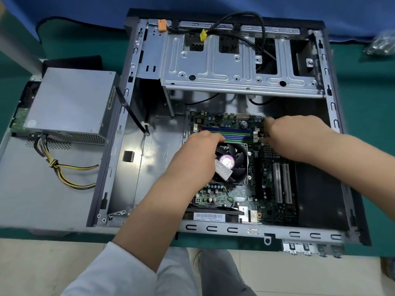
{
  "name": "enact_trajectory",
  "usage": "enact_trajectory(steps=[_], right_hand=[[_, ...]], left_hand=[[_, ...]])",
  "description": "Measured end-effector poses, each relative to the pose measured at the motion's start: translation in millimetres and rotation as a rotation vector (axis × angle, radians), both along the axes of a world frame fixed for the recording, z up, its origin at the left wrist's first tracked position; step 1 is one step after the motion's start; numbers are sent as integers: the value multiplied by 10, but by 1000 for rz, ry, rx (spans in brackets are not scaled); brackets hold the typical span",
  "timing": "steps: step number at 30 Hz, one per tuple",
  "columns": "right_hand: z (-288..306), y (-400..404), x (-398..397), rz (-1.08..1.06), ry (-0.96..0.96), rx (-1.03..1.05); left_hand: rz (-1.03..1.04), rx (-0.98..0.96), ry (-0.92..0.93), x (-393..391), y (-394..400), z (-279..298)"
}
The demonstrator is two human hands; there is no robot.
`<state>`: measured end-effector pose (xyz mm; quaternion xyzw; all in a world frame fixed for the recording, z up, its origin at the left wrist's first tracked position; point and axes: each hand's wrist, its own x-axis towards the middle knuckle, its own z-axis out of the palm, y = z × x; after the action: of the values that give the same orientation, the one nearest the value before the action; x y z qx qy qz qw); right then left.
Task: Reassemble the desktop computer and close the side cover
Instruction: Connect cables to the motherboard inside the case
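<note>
Sitting outside the open grey metal computer case (224,228): boxy grey power supply (70,103) on the flat grey side cover (42,199). Left hand (192,157) covers the black cooler fan (232,163); right hand (295,135) fingers curled at the green motherboard (275,207), grip unclear.

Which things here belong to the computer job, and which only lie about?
For the job:
- open computer case
- circuit board, under both hands
- cooling fan, touched by the left hand
- right hand
- power supply box, outside the case
- side cover under it

Lying about:
- dark bag, far right
- green mat
</note>
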<state>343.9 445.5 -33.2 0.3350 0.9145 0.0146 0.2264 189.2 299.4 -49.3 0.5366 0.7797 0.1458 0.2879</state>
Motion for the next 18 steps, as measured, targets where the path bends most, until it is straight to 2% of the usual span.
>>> enact_trajectory(steps=[2,8,12,15,18], right_hand=[[-4,2,8,12,25,-38],[-2,-80,-58,47,-35,137],[-13,-66,6,9,-24,42],[-39,-101,26,83,-2,93],[-57,-126,-10,52,-6,132]], left_hand=[[1,-2,0,-2,-1,2],[4,-3,-5,3,-4,14],[0,-7,-12,5,-4,10],[2,-5,-11,0,-4,7],[5,-6,-11,-1,-2,9]])
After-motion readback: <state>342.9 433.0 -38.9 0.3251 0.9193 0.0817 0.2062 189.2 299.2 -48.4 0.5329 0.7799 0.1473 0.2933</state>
